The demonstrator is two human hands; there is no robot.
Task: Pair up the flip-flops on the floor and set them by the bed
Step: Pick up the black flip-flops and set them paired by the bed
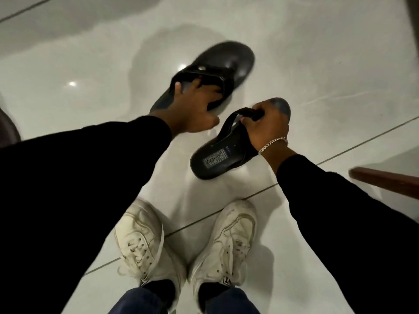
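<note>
Two black flip-flops are in view over a glossy white tiled floor. My left hand (195,109) has its fingers hooked under the strap of the farther flip-flop (229,62), whose toe end points away and looks blurred. My right hand (265,125), with a silver chain at the wrist, is closed on the strap of the nearer flip-flop (217,158), which hangs heel-down with its label facing up. The two flip-flops are apart, a short gap between them. Both sleeves are black.
My white sneakers (140,241) stand on the floor (328,75) right below the hands. A reddish wooden edge (385,180) juts in at the right. A dark rounded object (9,130) shows at the left edge.
</note>
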